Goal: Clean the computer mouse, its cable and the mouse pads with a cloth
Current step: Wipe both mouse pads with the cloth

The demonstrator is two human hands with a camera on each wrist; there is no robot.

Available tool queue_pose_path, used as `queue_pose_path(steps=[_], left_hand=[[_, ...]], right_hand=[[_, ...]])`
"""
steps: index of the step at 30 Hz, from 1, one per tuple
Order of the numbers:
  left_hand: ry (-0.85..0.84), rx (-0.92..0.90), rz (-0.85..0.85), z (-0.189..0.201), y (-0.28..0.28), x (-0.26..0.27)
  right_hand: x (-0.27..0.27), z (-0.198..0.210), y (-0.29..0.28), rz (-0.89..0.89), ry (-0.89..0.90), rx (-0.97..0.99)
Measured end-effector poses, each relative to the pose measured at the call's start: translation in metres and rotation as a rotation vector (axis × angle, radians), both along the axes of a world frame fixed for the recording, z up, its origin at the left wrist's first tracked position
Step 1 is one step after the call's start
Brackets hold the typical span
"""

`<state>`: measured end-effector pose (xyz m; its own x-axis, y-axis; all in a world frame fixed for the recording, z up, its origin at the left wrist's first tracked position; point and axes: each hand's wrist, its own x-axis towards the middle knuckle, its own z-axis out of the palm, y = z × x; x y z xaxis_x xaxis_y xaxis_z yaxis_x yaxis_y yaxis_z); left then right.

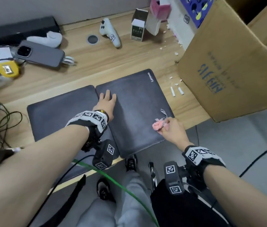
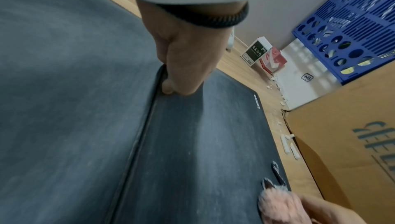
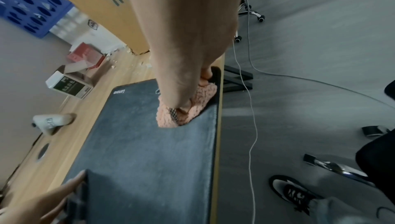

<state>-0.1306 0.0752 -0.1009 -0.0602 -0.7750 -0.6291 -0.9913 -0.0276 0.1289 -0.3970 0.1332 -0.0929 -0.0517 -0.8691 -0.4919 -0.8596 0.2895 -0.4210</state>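
Two dark grey mouse pads lie side by side on the wooden desk: the left pad [image 1: 60,115] and the right pad [image 1: 136,112] with white lettering. My left hand [image 1: 106,102] lies flat with straight fingers on the right pad's far left corner, beside the seam [image 2: 147,126]. My right hand [image 1: 170,128] grips a bunched pink cloth [image 1: 158,125] and presses it on the right pad's near right part [image 3: 181,107]. A checkered tag [image 1: 163,112] trails from the cloth. No mouse or cable shows on the pads.
A big cardboard box [image 1: 231,63] crowds the desk's right side. White crumbs and two small white sticks [image 1: 177,91] lie beside the right pad. Farther back are a white controller [image 1: 110,32], a small carton [image 1: 138,27], a phone [image 1: 41,54] and tangled cables [image 1: 0,115] at left.
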Motion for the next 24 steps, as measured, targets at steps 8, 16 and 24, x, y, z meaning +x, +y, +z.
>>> queue_pose_path(steps=[8,16,24], left_hand=[[0.042,0.022,-0.068,-0.004,0.024,0.009],[0.006,0.042,-0.060,0.002,0.023,0.004],[0.087,0.006,0.036,-0.007,0.028,0.017]], right_hand=[[0.116,-0.007,0.046,0.316,-0.102,0.010],[0.044,-0.014,0.038,0.123,-0.075,0.011],[-0.009,-0.012,0.017,-0.146,0.026,0.002]])
